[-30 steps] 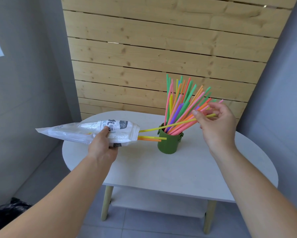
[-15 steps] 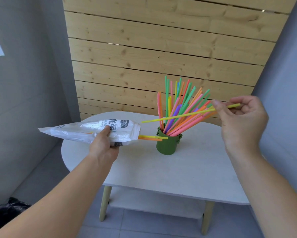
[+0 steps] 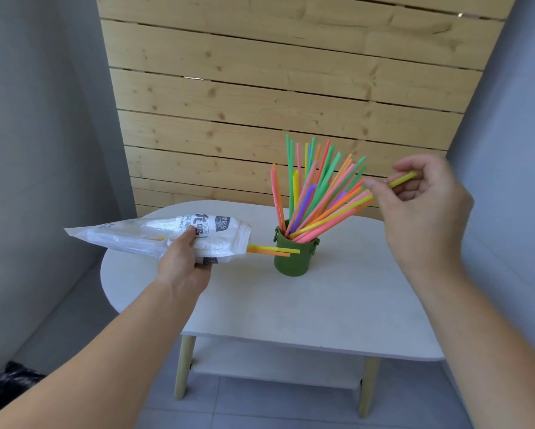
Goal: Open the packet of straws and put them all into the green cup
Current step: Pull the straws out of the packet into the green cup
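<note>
Taking the green cup as the landmark: nearest the camera, to its left, the left hand holds the packet level above the white table, mouth turned toward the cup, probably so the remaining straws stay easy to pull out. Its fingers are curled closed around the packet's middle, thumb on top. Two leftover straws, yellow and orange, stick out of the mouth, their tips crossing in front of the cup's wall. The cup stands on the table, full of a fan of coloured straws leaning right. Up and to the right of the cup, the right hand pinches a yellow straw between thumb and fingertips, the other fingers loosely bent; its lower end seems already among the straws in the cup, apparently being fed in.
</note>
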`<move>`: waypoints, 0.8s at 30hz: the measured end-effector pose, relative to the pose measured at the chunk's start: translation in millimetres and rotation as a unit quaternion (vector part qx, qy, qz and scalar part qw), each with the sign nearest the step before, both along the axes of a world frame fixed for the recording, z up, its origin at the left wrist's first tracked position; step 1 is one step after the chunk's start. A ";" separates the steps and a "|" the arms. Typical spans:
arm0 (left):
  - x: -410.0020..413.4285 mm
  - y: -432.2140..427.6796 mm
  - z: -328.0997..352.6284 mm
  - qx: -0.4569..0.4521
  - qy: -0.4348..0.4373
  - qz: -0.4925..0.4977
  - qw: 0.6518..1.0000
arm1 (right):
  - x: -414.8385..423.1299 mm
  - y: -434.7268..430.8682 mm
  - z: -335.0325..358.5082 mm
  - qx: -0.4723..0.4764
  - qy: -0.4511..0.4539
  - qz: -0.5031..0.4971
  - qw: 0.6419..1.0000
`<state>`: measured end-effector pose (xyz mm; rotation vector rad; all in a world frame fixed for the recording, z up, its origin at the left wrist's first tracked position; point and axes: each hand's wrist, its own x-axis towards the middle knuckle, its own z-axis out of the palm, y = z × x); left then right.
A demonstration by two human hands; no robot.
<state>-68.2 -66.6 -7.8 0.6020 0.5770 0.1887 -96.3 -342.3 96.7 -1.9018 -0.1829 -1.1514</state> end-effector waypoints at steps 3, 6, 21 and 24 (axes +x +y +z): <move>-0.7 0.6 -0.4 0.001 -0.001 -0.001 1.000 | 6.6 11.9 -12.7 -0.028 0.008 0.012 1.000; -2.3 0.5 0.7 0.004 -0.008 -0.007 1.000 | 13.6 20.3 -25.7 -0.056 0.016 0.019 0.998; -4.9 3.9 11.2 -0.022 -0.018 -0.008 1.000 | 13.0 27.5 -38.2 -0.160 -0.012 -0.002 0.987; -6.1 4.7 15.7 -0.025 -0.032 -0.013 0.999 | 0.9 33.6 -28.9 -0.147 -0.053 -0.004 0.988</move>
